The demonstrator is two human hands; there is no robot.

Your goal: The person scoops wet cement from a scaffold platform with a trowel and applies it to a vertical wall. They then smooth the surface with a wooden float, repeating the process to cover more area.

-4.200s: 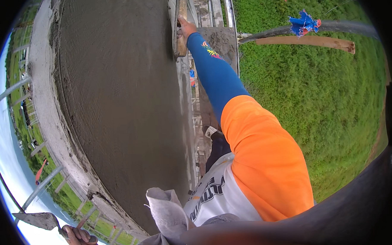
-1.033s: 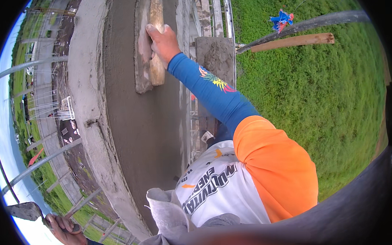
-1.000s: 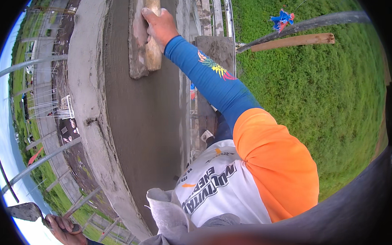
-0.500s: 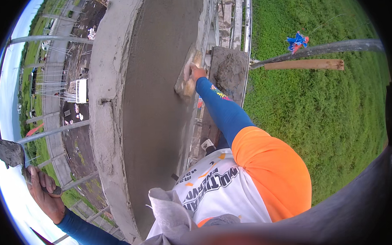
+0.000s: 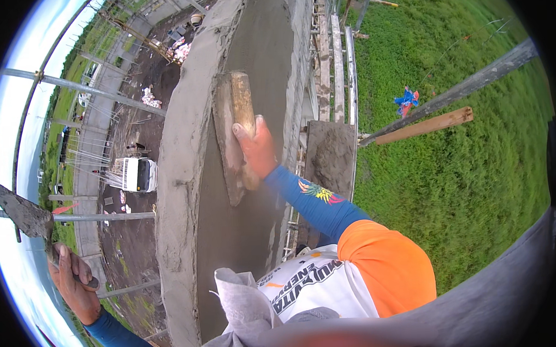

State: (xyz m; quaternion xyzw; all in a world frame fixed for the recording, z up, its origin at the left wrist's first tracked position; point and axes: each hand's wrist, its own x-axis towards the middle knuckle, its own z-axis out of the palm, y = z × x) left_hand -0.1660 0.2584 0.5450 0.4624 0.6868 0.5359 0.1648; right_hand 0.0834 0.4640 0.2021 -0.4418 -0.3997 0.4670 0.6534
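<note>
Head view: float is gripped flat on wet wall by right hand; trowel, at nine o'clock, is clasped clear by left hand.

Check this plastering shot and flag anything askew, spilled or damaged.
Nothing stands out. The right hand presses a wooden float flat on the wet grey wall; the left hand grips a mortar-caked trowel held away from it. The mortar board sits level beside the wall.

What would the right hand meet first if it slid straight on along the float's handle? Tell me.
Probably nothing soon: beyond the right hand the wooden float ends, then only wet plaster wall continues upward. Depth is unclear.
</note>
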